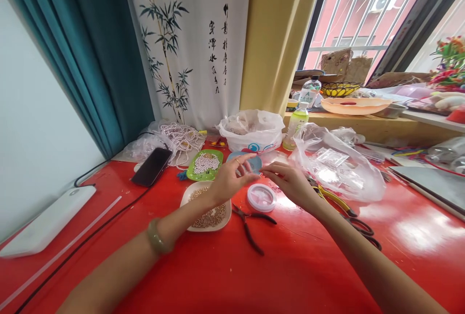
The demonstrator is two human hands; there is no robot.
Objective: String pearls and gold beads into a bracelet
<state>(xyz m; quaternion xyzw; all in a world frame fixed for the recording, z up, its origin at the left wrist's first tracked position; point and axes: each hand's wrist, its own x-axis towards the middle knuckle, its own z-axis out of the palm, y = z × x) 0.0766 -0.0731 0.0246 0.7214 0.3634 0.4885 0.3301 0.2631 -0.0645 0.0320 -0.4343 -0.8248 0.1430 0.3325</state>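
Note:
Over the middle of the table, my left hand [232, 178] has its index finger and thumb stretched out and apart, with nothing visible between them. Close to that thumb, my right hand [286, 178] pinches its fingertips together; anything in them is too small to make out. Beneath my left wrist is a cream dish [184, 201] of small gold beads [214, 218]. A green tray [192, 172] holds pearly beads [206, 163]. Behind my fingers lies a blue dish [257, 164], partly hidden. A round white-rimmed container [261, 197] sits below my hands, near black-handled pliers [250, 224].
Yellow-handled pliers [337, 201] and black-handled scissors [363, 231] lie by my right forearm. Clear plastic bags [341, 164], a bottle [296, 127] and a white bag [252, 132] stand behind. At left are a phone [152, 166], strung pearls [181, 137] and a white power strip [47, 222].

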